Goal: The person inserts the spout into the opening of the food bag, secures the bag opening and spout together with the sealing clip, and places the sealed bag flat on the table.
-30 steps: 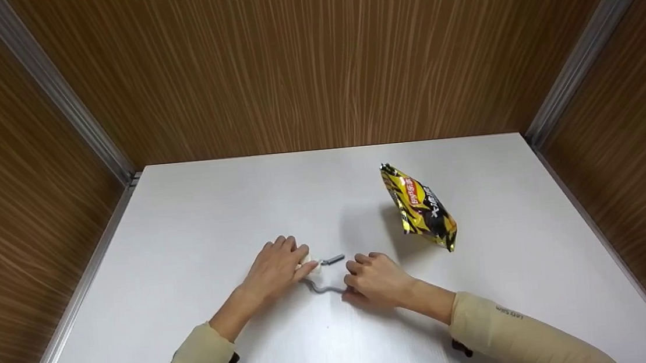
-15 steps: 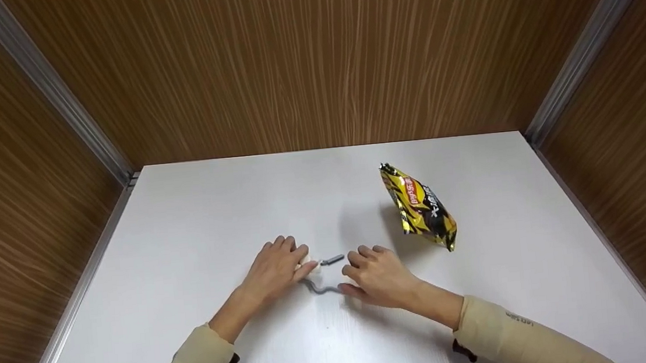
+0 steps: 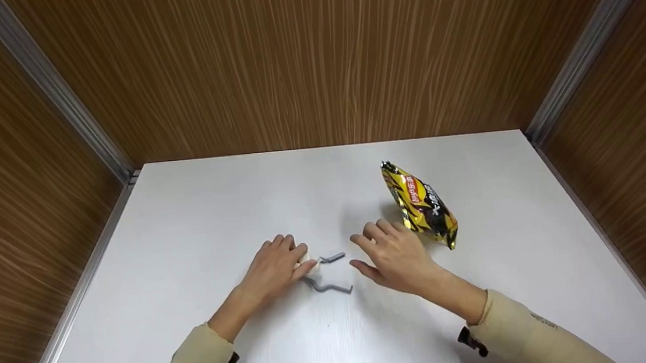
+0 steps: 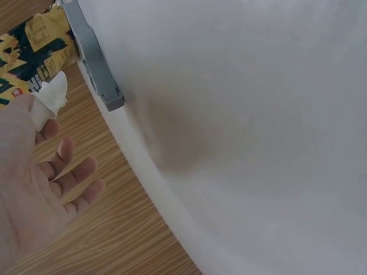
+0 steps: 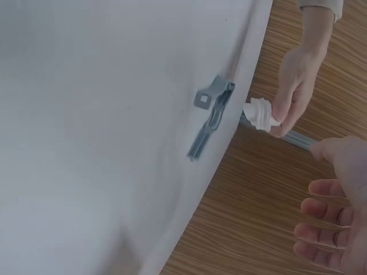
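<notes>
My left hand [image 3: 272, 271] pinches a white ribbed screw-cap-like piece [image 5: 261, 114] between thumb and index finger. The piece belongs to what looks like a grey bag clip with a pour spout, its two arms spread apart. In the head view the far clip arm [image 3: 332, 258] and the near clip arm [image 3: 332, 289] stick out to the right of that hand. My right hand [image 3: 397, 257] is just right of the arms, thumb and fingers apart, with nothing between them. Behind its fingers stands a yellow and black chip bag [image 3: 418, 199], partly covered by the hand.
The white tabletop [image 3: 213, 197] carries all of this. Brown wood-grain panels [image 3: 312, 59] wall in the back and both sides, joined by metal corner rails [image 3: 67, 98].
My right hand lets go of the near clip arm, opens its fingers and moves up and right toward the chip bag. The left hand and the clip stay put.
</notes>
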`<move>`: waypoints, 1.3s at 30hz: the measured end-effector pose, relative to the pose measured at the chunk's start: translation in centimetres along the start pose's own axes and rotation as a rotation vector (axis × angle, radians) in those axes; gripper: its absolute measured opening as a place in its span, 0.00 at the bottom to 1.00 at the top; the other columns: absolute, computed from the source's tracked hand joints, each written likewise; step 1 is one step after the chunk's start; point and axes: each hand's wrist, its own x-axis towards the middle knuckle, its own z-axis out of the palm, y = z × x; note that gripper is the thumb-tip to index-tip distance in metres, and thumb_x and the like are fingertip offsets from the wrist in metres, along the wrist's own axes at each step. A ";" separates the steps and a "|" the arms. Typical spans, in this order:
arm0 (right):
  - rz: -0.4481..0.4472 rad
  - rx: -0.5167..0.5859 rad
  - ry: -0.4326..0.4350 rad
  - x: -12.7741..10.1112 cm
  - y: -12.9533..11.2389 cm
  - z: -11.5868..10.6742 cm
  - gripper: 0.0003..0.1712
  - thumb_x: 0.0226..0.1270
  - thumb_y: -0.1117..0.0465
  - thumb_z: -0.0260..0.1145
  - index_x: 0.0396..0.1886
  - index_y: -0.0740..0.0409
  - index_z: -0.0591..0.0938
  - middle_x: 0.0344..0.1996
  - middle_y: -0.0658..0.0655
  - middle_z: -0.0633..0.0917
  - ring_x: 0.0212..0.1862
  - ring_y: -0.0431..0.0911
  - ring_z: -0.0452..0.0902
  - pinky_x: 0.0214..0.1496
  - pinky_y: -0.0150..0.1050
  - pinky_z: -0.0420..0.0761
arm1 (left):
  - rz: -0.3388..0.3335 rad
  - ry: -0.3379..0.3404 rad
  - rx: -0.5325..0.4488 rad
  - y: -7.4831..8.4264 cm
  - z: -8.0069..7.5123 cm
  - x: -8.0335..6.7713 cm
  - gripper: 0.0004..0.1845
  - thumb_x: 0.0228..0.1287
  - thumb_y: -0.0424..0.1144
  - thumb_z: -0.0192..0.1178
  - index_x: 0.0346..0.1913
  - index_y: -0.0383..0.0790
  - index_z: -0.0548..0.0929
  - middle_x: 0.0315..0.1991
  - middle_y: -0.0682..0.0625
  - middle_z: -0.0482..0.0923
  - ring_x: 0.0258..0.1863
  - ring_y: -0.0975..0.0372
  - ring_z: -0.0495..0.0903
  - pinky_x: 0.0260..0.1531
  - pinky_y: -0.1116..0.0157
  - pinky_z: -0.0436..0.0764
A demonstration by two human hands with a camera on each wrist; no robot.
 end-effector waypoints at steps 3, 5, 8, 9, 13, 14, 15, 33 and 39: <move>0.028 -0.013 0.019 -0.1 0.7 -0.5 0.25 0.63 0.40 0.76 0.49 0.52 0.86 0.35 0.52 0.84 0.38 0.49 0.80 0.39 0.42 0.83 | 0.005 0.012 -0.011 0.0 0.1 0.0 0.19 0.78 0.58 0.55 0.42 0.44 0.79 0.37 0.46 0.78 0.35 0.54 0.72 0.32 0.62 0.71; 0.061 -0.028 0.043 0.0 1.2 -0.9 0.24 0.63 0.41 0.76 0.49 0.52 0.87 0.36 0.53 0.85 0.40 0.51 0.82 0.41 0.44 0.84 | 0.003 0.009 -0.016 0.0 0.1 0.0 0.19 0.78 0.58 0.55 0.42 0.44 0.79 0.36 0.47 0.77 0.35 0.55 0.70 0.32 0.62 0.69; 0.129 -0.035 0.076 0.2 2.1 -1.4 0.24 0.64 0.42 0.76 0.50 0.54 0.87 0.38 0.55 0.86 0.41 0.53 0.82 0.41 0.46 0.84 | 0.002 0.005 -0.019 -0.1 0.1 0.1 0.19 0.78 0.58 0.55 0.41 0.44 0.79 0.36 0.46 0.77 0.35 0.55 0.70 0.33 0.62 0.69; 0.150 -0.033 0.082 0.3 2.4 -1.5 0.24 0.64 0.43 0.76 0.50 0.54 0.86 0.38 0.56 0.86 0.41 0.54 0.82 0.41 0.47 0.84 | 0.000 0.003 -0.019 0.0 0.0 0.1 0.20 0.78 0.58 0.54 0.42 0.44 0.79 0.37 0.46 0.78 0.35 0.54 0.70 0.33 0.62 0.69; 0.229 -0.029 0.087 0.4 3.5 -1.7 0.23 0.67 0.44 0.75 0.50 0.56 0.85 0.39 0.60 0.86 0.41 0.57 0.82 0.39 0.50 0.84 | -0.006 -0.004 -0.027 0.0 0.0 0.1 0.20 0.78 0.58 0.55 0.42 0.43 0.79 0.37 0.46 0.78 0.35 0.54 0.70 0.33 0.61 0.69; 0.245 -0.032 0.085 0.5 3.7 -1.6 0.23 0.67 0.44 0.75 0.50 0.57 0.85 0.40 0.61 0.86 0.41 0.58 0.83 0.39 0.51 0.84 | -0.006 -0.006 -0.027 0.0 0.0 0.1 0.20 0.78 0.58 0.55 0.42 0.43 0.79 0.38 0.46 0.78 0.35 0.54 0.70 0.33 0.62 0.69; 0.262 -0.039 0.081 0.5 4.0 -1.6 0.24 0.67 0.44 0.74 0.50 0.57 0.85 0.40 0.62 0.86 0.42 0.60 0.83 0.40 0.53 0.85 | -0.004 -0.007 -0.026 0.0 0.0 0.1 0.20 0.78 0.58 0.55 0.42 0.43 0.79 0.37 0.46 0.78 0.35 0.54 0.70 0.33 0.62 0.69; 0.515 -0.037 0.027 1.2 6.4 -0.4 0.23 0.68 0.47 0.73 0.50 0.61 0.83 0.40 0.65 0.85 0.40 0.63 0.81 0.35 0.56 0.81 | -0.025 -0.027 -0.032 0.1 0.2 0.1 0.21 0.79 0.59 0.54 0.37 0.45 0.77 0.37 0.47 0.77 0.34 0.56 0.70 0.33 0.63 0.68; 0.573 -0.035 -0.024 1.5 6.5 -0.1 0.24 0.71 0.46 0.71 0.51 0.62 0.84 0.40 0.66 0.86 0.42 0.63 0.82 0.35 0.56 0.83 | -0.037 -0.038 -0.046 0.1 0.3 0.1 0.20 0.79 0.59 0.54 0.40 0.44 0.78 0.38 0.46 0.78 0.35 0.55 0.70 0.34 0.62 0.69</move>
